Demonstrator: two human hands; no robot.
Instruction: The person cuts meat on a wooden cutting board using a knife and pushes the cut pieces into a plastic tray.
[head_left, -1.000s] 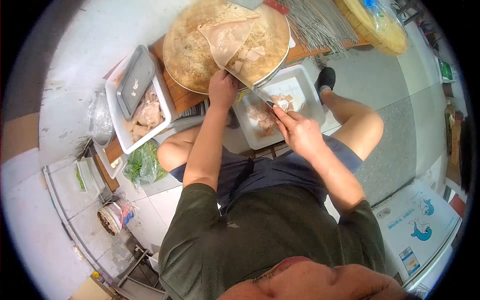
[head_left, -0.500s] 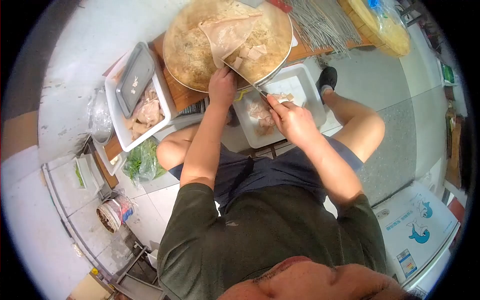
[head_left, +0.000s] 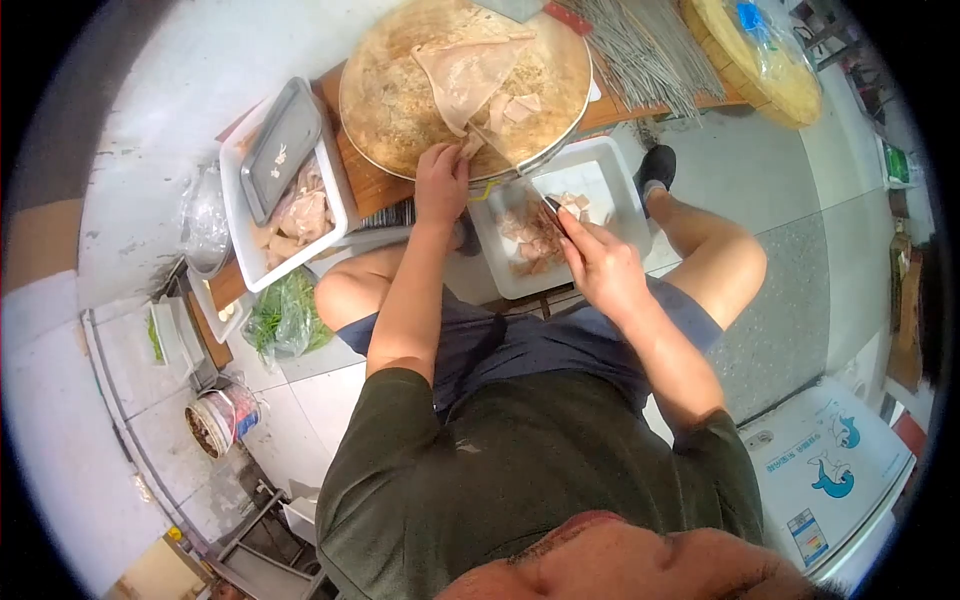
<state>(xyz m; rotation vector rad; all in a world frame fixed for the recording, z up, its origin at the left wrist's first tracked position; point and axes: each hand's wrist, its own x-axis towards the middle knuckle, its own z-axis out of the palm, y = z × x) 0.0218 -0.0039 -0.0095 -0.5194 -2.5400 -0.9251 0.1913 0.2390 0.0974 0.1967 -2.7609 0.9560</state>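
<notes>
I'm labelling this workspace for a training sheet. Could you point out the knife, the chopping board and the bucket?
Knife (head_left: 505, 153): head view, on the blade.
Chopping board (head_left: 388, 100): head view, on its bare left part.
Bucket (head_left: 224, 418): head view, on its outer side.

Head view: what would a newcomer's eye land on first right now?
Probably the big round board at the top centre, with a large pale sheet and smaller pieces on it. Next, the knife in the right hand, its blade over the board's near edge, close to the left hand. Then a white tub holding pale bits below the board, and a second tub to its left, partly covered by a grey tray.
</notes>
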